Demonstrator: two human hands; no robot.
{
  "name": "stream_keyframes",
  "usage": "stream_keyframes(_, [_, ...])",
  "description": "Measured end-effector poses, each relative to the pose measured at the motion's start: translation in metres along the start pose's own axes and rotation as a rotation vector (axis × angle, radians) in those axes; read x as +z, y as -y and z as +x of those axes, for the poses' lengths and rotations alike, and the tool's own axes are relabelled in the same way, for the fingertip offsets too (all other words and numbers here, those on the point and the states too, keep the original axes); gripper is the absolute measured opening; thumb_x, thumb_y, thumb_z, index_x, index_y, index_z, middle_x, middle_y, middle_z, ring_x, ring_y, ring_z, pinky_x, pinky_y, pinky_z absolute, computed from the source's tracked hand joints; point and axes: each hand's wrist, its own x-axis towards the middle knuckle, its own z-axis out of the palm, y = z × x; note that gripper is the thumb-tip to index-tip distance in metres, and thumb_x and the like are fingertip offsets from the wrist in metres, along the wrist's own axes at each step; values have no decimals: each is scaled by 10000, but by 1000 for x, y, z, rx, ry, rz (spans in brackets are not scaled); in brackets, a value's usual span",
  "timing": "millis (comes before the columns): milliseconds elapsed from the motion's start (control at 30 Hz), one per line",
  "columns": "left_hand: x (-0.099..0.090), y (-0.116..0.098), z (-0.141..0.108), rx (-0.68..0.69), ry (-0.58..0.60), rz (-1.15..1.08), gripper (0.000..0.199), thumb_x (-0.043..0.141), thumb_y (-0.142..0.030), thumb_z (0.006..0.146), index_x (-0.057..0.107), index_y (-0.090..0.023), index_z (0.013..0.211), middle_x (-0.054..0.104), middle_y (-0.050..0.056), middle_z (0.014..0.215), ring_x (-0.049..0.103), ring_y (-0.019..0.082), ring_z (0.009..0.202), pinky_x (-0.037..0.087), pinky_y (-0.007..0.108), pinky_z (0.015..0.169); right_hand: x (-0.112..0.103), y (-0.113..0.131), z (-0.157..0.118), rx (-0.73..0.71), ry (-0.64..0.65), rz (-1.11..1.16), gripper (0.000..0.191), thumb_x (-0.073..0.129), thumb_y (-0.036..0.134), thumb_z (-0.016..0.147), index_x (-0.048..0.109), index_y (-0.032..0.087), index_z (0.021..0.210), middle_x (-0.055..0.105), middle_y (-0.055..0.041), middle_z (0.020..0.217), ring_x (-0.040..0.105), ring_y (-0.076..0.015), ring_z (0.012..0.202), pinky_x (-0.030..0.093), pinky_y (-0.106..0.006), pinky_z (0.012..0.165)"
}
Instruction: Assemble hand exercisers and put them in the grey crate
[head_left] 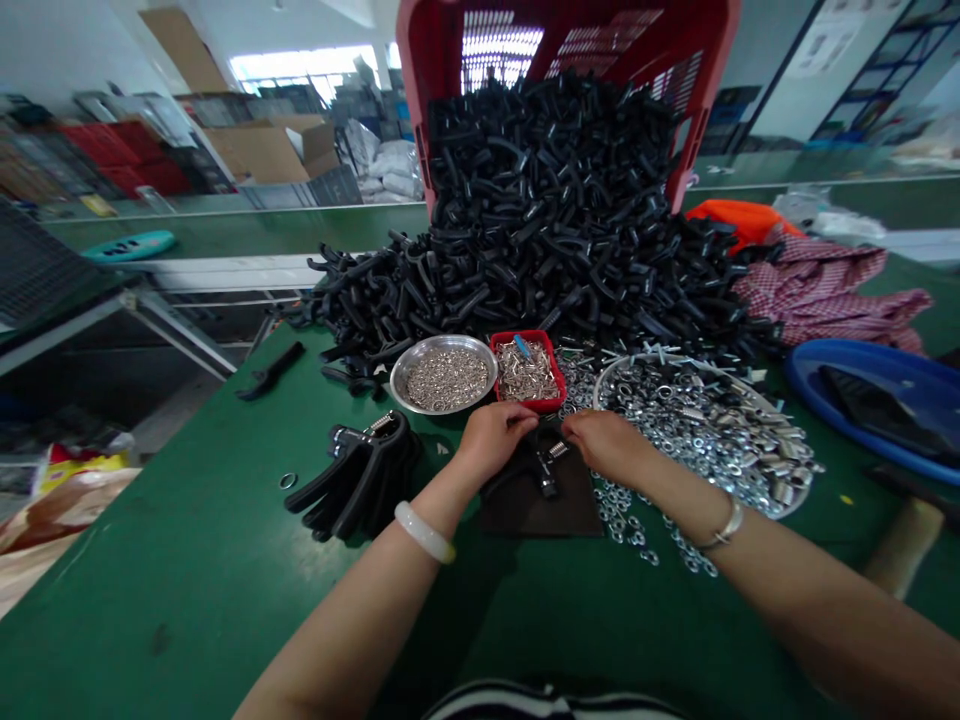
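- Left hand (495,440): curled into a pinch at the top of a black plastic hand gripper (544,468) with a coil spring; the fingers hide exactly what they grip.
- Right hand (607,447): also curled, its fingertips meeting the left hand's fingertips; the grip cannot be made out.
- The gripper sits on a dark rubber mat (540,512) on a green workbench (187,570).
- Left of the mat: a pile of similar black grippers (352,480).
- Just ahead of the hands: a round steel dish (442,392) of small silver parts, touching a red tray (529,372) of metal pieces.
- To the right: a round tray (697,430) heaped with steel washers, some spilled onto the bench.
- Behind: a heap of black plastic handles (540,215) spilling from a tipped red plastic crate (566,45).
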Motion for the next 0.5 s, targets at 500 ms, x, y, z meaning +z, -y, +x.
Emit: stream_keyframes(500, [12,3,-7,-49,61,240,166,598,-359,751,661,-212,795,671,-1,803,588,142,724,414,238,644,24,-7,0,24,-214,122,175,506,286,834,631,166,851,660,-53,801,607,-169,756,438,-256,682])
